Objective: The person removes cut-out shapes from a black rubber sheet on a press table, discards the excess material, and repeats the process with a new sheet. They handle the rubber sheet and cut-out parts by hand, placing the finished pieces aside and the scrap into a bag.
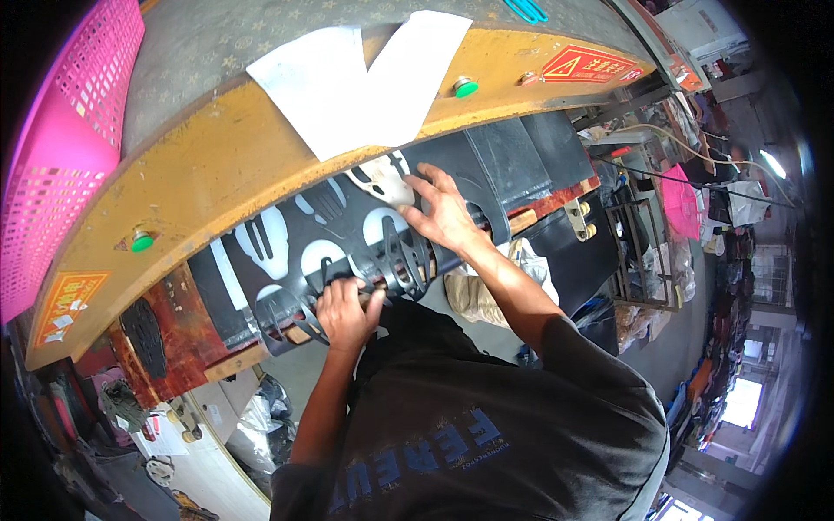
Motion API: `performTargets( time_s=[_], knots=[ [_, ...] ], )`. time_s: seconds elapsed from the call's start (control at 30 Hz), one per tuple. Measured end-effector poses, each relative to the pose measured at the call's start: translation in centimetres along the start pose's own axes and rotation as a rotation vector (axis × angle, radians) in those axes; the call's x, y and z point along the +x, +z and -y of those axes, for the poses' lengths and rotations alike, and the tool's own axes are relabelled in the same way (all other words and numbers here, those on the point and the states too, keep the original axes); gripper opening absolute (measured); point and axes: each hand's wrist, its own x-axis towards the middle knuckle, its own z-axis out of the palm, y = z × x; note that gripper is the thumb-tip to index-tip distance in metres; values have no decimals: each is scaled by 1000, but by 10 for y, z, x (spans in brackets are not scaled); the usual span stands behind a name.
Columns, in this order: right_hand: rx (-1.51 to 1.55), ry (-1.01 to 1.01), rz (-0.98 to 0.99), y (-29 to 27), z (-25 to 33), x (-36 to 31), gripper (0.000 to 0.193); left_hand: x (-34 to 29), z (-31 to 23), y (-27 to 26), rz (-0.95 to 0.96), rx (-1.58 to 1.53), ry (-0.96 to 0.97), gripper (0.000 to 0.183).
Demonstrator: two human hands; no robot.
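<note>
Inspector: Location of the black sheet (347, 239)?

Assessor: Flat on the red-brown table (187, 326) under the yellow press head (217, 165), already full of white cut-out holes.

Inspector: Hands?

Assessor: The left hand (345, 313) has its grip closed on the sheet's near edge. The right hand (446, 213) lies spread and flat, pressing it down.

Inspector: Handling?

Assessor: Judged thin, light and floppy, weakened by the cut-outs. Take it by the solid border with both hands; narrow strips may tear.

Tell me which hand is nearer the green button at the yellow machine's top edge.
Right. The right hand lies on the black sheet just below the green button; the left hand grips the sheet's near edge, lower and farther away.
</note>
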Motion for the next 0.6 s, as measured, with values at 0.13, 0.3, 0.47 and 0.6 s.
performTargets(
  time_s=[0.13, 0.3, 0.47, 0.6],
  knots=[
    [-35, -33, -5, 32, 17, 5, 88, -58, -2, -6, 110, -4, 115, 60],
    [-177, -138, -39, 55, 30, -39, 76, -130, -24, -3, 79, 7, 157, 60],
    [-15, -180, -120, 44, 24, -79, 67, -162, -39, -3, 34, 3, 184, 59],
    [-59, -184, -169, 32, 25, -81, 67, -157, -35, -5, 84, -12, 178, 58]
  ],
)
